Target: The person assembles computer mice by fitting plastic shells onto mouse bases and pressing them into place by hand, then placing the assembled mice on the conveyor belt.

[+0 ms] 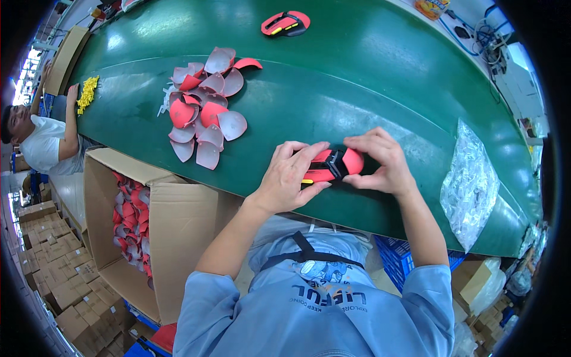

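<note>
A red and black computer mouse (324, 167) with a yellow side piece is held between my two hands, close to the near edge of the green table. My left hand (290, 176) grips its left end, fingers on the far side and thumb on the near side. Around its right end, where a red curved cover (353, 161) shows, my right hand (380, 162) is closed with thumb and fingers. To the left lies a loose pile of red curved shells (209, 113), several turned with their grey insides up.
Another red mouse (286, 24) lies at the table's far side. A clear plastic bag (470, 187) is on the right. An open cardboard box (172, 223) of red shells stands at the left edge. Farther left, a person (50, 140) sits by small yellow parts (88, 93).
</note>
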Tool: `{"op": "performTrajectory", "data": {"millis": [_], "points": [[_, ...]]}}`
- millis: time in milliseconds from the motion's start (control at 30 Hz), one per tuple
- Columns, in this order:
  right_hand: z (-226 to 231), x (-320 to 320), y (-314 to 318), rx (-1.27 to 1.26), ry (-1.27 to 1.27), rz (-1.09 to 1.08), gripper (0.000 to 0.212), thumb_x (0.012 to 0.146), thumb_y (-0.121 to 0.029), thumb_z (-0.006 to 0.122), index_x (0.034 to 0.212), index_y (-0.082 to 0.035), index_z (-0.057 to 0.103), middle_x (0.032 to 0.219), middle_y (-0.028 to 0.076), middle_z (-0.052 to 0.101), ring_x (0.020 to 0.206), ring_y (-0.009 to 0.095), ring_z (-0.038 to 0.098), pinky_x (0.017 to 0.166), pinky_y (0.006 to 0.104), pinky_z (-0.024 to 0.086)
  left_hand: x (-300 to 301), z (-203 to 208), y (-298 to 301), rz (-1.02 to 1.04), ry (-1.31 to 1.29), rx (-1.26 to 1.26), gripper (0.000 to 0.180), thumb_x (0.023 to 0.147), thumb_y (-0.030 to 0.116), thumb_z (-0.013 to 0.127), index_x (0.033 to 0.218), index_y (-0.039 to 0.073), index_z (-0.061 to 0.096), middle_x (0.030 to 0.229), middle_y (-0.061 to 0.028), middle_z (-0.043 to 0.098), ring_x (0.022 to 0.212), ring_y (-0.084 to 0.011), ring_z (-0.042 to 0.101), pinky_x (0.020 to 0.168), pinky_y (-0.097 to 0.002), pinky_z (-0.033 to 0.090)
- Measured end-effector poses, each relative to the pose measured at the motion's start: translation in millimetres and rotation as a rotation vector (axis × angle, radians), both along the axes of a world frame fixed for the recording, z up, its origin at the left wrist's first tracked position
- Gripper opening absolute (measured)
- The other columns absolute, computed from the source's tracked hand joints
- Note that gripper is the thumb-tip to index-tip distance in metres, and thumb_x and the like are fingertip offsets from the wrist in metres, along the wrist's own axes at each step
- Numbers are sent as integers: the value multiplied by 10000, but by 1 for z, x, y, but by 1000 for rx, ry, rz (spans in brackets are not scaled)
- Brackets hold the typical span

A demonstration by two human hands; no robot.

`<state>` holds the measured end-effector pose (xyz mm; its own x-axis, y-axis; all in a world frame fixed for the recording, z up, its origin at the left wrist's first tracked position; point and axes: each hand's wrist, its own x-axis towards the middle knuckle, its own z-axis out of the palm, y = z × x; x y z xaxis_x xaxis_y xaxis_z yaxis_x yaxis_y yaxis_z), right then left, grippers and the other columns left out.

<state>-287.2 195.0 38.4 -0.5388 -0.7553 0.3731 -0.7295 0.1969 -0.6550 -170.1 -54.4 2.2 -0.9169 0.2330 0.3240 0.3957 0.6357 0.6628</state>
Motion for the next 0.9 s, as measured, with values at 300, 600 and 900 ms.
{"op": "performTrajectory", "data": {"millis": [300, 600, 900], "points": [[-7, -4, 1, 173, 29, 114, 669, 711, -384, 934, 1261, -50, 749, 1204, 72, 767, 1013, 306, 633, 900, 419, 551, 1, 0, 2, 5, -14, 19, 811, 781, 240, 881, 1499, 56, 551, 1250, -104, 685, 1175, -323, 573, 1020, -452, 453], [-4, 0, -1, 186, 73, 84, 635, 729, -399, 917, 1248, -76, 747, 1152, 64, 761, 990, 305, 631, 879, 423, 547, -1, 2, 3, -6, -13, 27, 806, 782, 229, 876, 1505, 73, 555, 1243, -100, 688, 1168, -318, 577, 1023, -454, 452], [-6, 5, 2, 256, 82, 38, 639, 736, -432, 904, 1255, -96, 744, 1176, 34, 762, 966, 279, 628, 875, 414, 527, -3, 3, 1, -13, -8, -30, 788, 792, 278, 874, 1475, 36, 565, 1429, -63, 665, 1144, -323, 578, 1035, -440, 456]]}}
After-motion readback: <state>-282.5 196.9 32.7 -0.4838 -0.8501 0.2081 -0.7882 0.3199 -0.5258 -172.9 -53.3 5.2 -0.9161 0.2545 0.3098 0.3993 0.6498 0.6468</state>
